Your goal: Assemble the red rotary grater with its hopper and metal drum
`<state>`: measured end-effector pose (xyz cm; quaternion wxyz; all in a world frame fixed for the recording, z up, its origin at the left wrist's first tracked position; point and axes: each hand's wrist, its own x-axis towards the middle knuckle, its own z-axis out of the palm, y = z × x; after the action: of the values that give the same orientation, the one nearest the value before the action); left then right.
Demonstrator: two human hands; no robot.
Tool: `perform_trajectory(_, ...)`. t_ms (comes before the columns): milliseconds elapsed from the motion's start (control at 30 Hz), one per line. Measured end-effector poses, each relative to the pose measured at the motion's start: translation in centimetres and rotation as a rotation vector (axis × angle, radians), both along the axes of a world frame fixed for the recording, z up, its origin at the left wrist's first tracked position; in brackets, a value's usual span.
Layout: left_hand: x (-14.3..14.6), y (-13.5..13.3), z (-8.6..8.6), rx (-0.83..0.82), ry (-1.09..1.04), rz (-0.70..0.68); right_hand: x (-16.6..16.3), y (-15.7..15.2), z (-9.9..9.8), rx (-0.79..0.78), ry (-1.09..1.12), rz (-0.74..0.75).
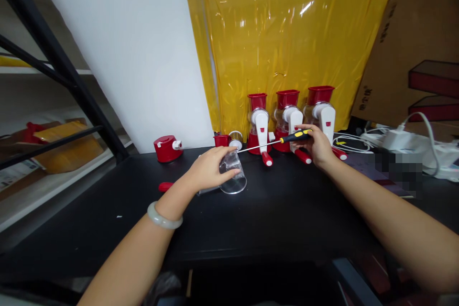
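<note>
Black tabletop (pixel 287 229) spreads under the work, and near its middle a clear plastic cup (pixel 234 185) is held tilted, wide rim facing the near edge. The left hand (pixel 208 168) has its thumb and fingers clamped around it from the side, most likely to keep it from shifting. The right hand (pixel 317 146) has its fingers closed on the handle of a screwdriver (pixel 287 139), whose shaft points across to the cup's narrower end, probably to aim the tip there; I cannot tell whether it touches. Just behind sits a small red part (pixel 221 140). Three red-and-white graters (pixel 258 126) stand upright in a row before a yellow curtain (pixel 287 33), seemingly set back to leave working room. Farther left rests a red base (pixel 168 150), with a red handle (pixel 165 186) nearer the left hand, while white plugs (pixel 394 139) lie at the right by a cardboard box (pixel 405 43)
</note>
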<state>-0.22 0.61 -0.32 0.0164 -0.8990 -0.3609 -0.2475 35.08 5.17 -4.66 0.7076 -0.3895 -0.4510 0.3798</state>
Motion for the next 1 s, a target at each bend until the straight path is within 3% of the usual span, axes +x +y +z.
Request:
perform_trajectory(233,0.0,-0.05,0.03,-0.001,-0.009,-0.006,-0.4,-0.03,-0.13,0.085,-0.097,-0.041)
perform_trajectory(467,0.03,-0.08,0.03,0.002,-0.012,-0.009,0.29,0.38,-0.69,0.052,-0.053,0.028)
perform_trajectory(733,-0.03,0.05,-0.02,0.011,0.002,-0.008,-0.42,0.02,-0.09,0.03,-0.041,-0.06)
perform_trajectory(1000,0.01,-0.07,0.0,0.001,-0.007,-0.008,0.01,0.26,-0.58,0.051,-0.05,-0.011)
